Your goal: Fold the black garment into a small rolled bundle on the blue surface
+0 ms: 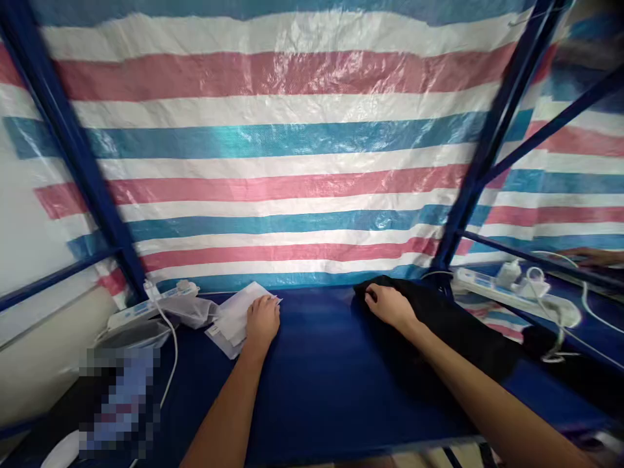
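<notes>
Two bare hands rest on the blue tabletop (316,364). The left hand (262,320) lies palm down, its grip flat and open, on one small stack of white papers (236,315) at the back left. The right hand (390,305) curls its grip loosely over one black cloth (453,331) at the back right. Two white power strips (487,284) lie one at either side, below a striped tarp (273,130).

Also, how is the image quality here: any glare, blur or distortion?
Head view: glare on the shiny striped tarp, strongest on the pink and teal bands; blue poles bow outward from wide-angle distortion; the left edge is motion-smeared; a pixelated patch hides something at lower left; the left hand and right hand are fairly sharp.
</notes>
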Demonstrator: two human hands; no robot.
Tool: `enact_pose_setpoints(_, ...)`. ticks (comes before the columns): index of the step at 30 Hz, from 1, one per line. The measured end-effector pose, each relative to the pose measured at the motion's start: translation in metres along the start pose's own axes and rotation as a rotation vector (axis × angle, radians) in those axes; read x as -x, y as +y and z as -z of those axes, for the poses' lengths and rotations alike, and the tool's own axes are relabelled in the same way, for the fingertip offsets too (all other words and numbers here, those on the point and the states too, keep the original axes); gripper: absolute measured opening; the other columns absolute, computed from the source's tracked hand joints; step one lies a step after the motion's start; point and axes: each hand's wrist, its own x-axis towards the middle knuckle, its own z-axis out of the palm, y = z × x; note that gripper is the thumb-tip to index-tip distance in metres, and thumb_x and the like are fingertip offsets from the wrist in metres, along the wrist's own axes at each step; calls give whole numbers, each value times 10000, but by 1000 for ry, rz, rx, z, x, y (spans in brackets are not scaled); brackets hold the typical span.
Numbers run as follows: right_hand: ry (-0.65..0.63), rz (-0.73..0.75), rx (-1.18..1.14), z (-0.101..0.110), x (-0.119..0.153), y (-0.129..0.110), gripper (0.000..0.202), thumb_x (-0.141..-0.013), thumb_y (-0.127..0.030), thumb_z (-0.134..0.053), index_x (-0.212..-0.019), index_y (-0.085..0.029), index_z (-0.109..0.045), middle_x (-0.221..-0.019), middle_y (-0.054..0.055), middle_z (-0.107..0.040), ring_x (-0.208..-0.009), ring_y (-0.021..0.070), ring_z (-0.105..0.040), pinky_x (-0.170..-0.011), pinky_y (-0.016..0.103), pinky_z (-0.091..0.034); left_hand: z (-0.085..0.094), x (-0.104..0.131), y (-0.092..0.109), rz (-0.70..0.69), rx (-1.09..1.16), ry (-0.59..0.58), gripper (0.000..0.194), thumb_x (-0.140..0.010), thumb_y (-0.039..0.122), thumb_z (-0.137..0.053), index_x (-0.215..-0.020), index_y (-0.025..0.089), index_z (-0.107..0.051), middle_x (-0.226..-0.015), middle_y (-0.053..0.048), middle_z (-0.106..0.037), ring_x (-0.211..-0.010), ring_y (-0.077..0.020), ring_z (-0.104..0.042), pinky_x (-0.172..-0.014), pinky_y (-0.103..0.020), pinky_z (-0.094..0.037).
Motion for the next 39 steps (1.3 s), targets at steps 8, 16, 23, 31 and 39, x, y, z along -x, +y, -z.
enact_pose_setpoints(8, 154, 84, -163, 36, 3, -39, 214, -998, -334, -629, -1091, -184, -749, -903, 125, -785, -829, 296, -757, -734, 357, -526, 7, -2, 23, -215, 453, 147, 405, -1115, 423, -447, -1163, 213, -789, -1324, -130, -734, -1342, -332, -614, -1202, -522, -471)
enact_pose_setpoints(16, -261, 306, -580, 9, -22, -69, 447, -1026, -562, -647, -1288, -206, -709, -1006, 105, -802, -857, 259, -773, -722, 341, -589, 9, 4, 34, -49, 672, 94, 472, -1103, 511, -474, -1385, 186, -667, -1409, -152, -694, -1243, -287, -695, -1104, -446, -538)
enact_pose_setpoints(23, -239, 316, -223, -29, -38, -6, 405, -987, -467, -699, -1257, -170, -751, -1177, 154, -781, -1061, 338, -737, -928, 429, -560, 34, 5, 32, -12, 385, -135, 593, -1100, 583, -416, -775, 230, -765, -750, -62, -756, -787, -261, -739, -811, -378, -545)
enact_pose_setpoints(31, -481, 634, -658, -37, -11, -26, 511, -940, -507, -751, -1392, -269, -732, -1319, 80, -756, -1143, 289, -719, -1027, 406, -548, 35, 2, 29, -245, 476, -78, 375, -1024, 482, -609, -1288, 253, -744, -1328, -80, -748, -1243, -279, -686, -1019, -390, -547)
enact_pose_setpoints(39, -720, 499, -715, -21, -9, -26, 668, -781, -659, -875, -1285, -233, -772, -1062, 45, -761, -905, 214, -682, -788, 300, -530, 34, 7, 32, -305, 511, -400, 402, -953, 412, -701, -1329, 278, -746, -1243, -65, -771, -1106, -272, -709, -984, -406, -562)
